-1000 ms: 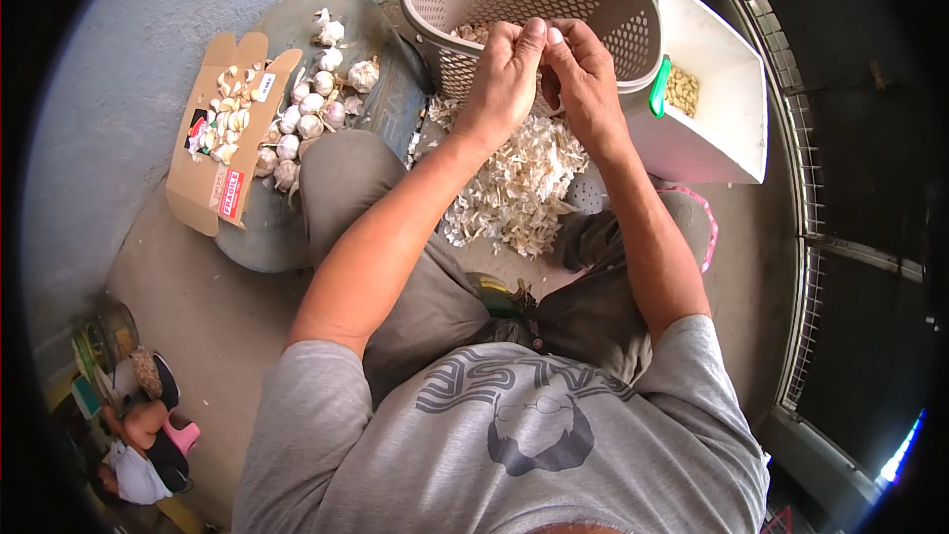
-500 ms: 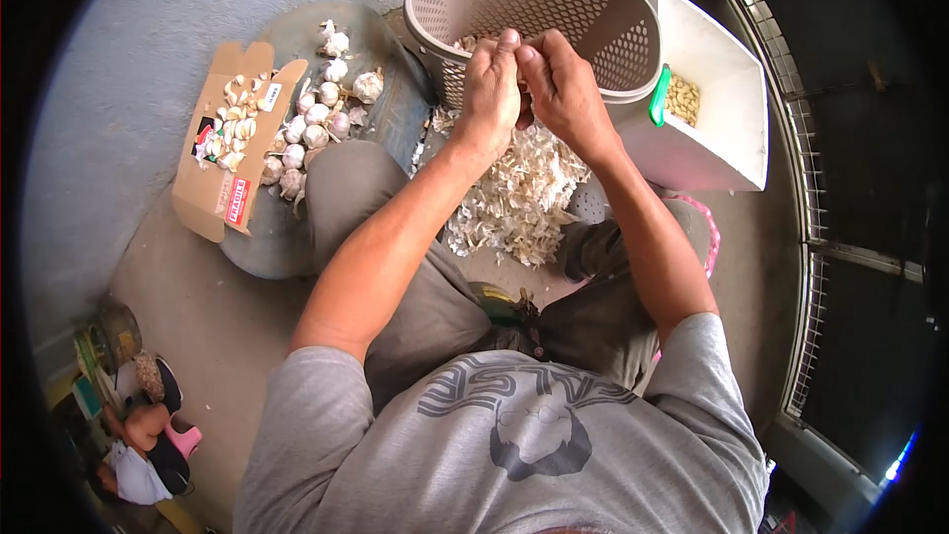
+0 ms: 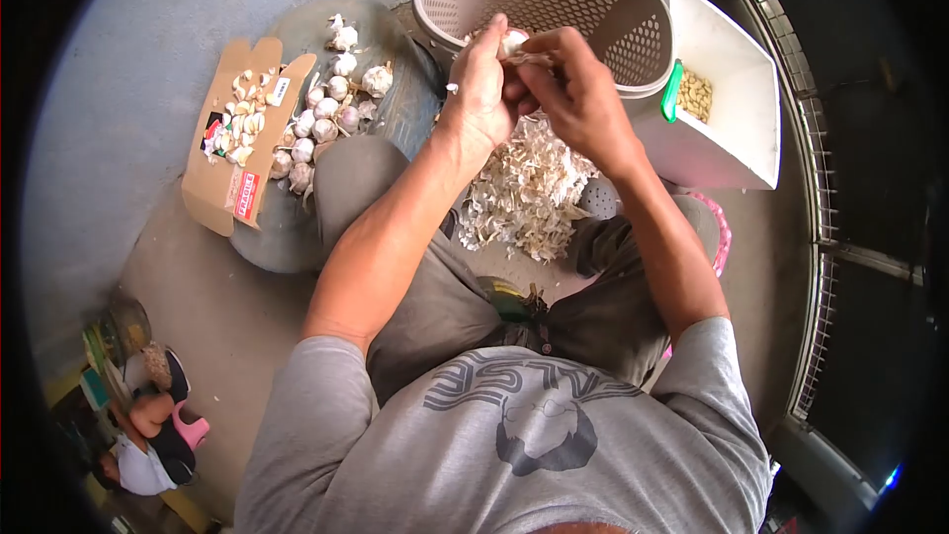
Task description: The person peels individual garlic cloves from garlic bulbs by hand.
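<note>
My left hand [image 3: 481, 89] is closed round a whitish piece of garlic [image 3: 512, 41] above the front rim of the basket; whether it is a whole bulb or part of one is hard to tell. The fingers of my right hand [image 3: 578, 89] pinch at thin papery skin on that garlic. A small white flake [image 3: 452, 88] shows by my left wrist. Below both hands lies a heap of garlic skins [image 3: 524, 198]. Whole garlic bulbs [image 3: 325, 109] rest on a dark round pan to the left. Loose cloves [image 3: 242, 124] lie on a cardboard piece [image 3: 219, 193].
A perforated plastic basket [image 3: 643, 15] stands in front. Right of it, a white box [image 3: 736, 129] holds peeled cloves [image 3: 695, 96], with a green-handled tool [image 3: 672, 91] at its edge. A metal-framed door [image 3: 816, 218] lies far right. Another person [image 3: 148, 425] is at lower left.
My hands have shifted from a tight pinch together to slightly apart, with the garlic now showing between them. A white flake appears beside my left wrist. The view has moved slightly.
</note>
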`<state>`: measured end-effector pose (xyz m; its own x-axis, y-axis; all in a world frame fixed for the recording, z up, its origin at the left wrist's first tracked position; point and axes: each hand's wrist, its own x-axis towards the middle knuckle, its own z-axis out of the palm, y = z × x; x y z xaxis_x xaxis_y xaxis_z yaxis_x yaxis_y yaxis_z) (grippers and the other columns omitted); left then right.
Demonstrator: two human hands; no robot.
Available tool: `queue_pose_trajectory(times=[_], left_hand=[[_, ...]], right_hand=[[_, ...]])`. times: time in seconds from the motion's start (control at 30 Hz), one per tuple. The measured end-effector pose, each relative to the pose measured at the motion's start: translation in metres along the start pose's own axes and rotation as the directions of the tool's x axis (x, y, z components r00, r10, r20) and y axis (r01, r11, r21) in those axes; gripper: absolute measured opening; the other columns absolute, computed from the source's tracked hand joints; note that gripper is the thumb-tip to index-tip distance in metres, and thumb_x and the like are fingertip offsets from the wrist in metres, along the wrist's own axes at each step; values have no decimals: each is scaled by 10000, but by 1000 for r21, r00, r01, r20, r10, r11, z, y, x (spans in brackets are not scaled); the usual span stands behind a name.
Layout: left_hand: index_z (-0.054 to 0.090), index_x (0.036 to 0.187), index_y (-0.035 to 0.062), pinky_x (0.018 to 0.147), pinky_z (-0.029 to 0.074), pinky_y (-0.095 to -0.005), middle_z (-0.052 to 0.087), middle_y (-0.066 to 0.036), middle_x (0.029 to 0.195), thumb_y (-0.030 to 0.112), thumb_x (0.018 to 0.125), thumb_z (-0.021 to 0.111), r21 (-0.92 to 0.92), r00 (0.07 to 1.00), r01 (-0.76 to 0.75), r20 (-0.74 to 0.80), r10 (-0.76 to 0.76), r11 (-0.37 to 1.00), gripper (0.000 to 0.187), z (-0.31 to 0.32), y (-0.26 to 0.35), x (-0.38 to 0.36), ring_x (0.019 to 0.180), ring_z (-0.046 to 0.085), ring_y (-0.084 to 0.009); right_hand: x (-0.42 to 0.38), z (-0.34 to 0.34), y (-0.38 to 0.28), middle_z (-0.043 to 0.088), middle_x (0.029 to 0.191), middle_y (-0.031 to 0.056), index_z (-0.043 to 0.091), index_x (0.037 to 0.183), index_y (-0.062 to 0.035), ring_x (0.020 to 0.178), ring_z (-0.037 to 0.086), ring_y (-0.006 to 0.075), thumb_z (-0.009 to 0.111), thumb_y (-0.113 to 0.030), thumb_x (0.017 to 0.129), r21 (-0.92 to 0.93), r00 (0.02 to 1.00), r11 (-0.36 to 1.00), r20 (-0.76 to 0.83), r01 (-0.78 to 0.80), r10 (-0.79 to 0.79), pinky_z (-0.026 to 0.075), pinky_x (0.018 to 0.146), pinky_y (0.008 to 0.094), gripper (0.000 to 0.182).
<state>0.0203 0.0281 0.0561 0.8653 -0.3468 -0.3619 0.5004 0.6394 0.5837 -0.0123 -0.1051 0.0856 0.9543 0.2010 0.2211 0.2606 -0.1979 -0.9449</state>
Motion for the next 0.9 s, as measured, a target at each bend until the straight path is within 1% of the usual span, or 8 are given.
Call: queue_pose_trajectory(times=[0.07,0.13,0.23,0.37,0.47,0.5,0.7,0.9], left_hand=[[629,924,167,492,328,-279,552,33,695,510,999,563,4,995,-78,67,77,997,357,-4,1,9,546,464,-95],[624,937,154,496,362,-273,561,27,716,515,999,569,20,991,-79,108,76,997,370,-5,0,9,568,488,-98],[621,942,124,508,427,-286,596,1,748,466,988,623,64,992,-69,112,61,996,344,-3,-7,11,578,520,-112],[639,954,81,484,493,-310,631,-41,775,303,966,698,135,986,-143,103,130,980,229,0,-11,9,606,606,-149],[644,959,66,483,510,-295,649,-49,793,278,964,701,125,984,-119,145,101,985,220,-3,-6,11,616,631,-150],[644,962,60,484,512,-289,653,-51,798,269,965,700,152,984,-128,139,107,980,216,-3,-6,10,617,632,-146],[627,955,1,473,556,-281,688,-86,791,218,956,690,297,949,-303,179,259,906,226,1,-12,10,609,680,-156],[639,944,31,513,582,-288,650,-56,770,222,964,701,232,964,-240,169,204,943,202,2,-13,13,618,653,-134]], right_hand=[[1,-11,11,679,1028,121,521,1247,30,861,675,124,619,2,988,145,998,988,36,-52,47,586,715,278,279],[0,-16,10,670,1044,103,544,1224,33,878,669,114,641,1,978,225,991,965,46,-133,126,587,730,281,267],[3,-24,7,668,1015,80,598,1156,43,879,670,118,660,-4,970,-17,985,985,13,-170,170,585,740,279,202],[14,-39,30,681,893,44,667,1084,36,805,681,127,665,-45,975,109,999,993,0,-38,38,566,705,278,136],[16,-44,30,687,881,43,670,1096,44,777,672,126,648,-55,982,338,988,929,67,-152,138,552,700,283,152],[17,-48,30,692,993,72,637,1209,44,884,648,123,642,-71,985,344,976,915,122,-212,180,549,794,279,252],[14,-39,30,653,1136,93,530,1368,45,1035,633,141,664,7,919,129,997,988,11,-80,79,543,882,296,470],[15,-33,27,673,1062,124,529,1362,26,915,649,155,701,22,855,-101,995,995,-96,21,-31,553,795,298,536]])
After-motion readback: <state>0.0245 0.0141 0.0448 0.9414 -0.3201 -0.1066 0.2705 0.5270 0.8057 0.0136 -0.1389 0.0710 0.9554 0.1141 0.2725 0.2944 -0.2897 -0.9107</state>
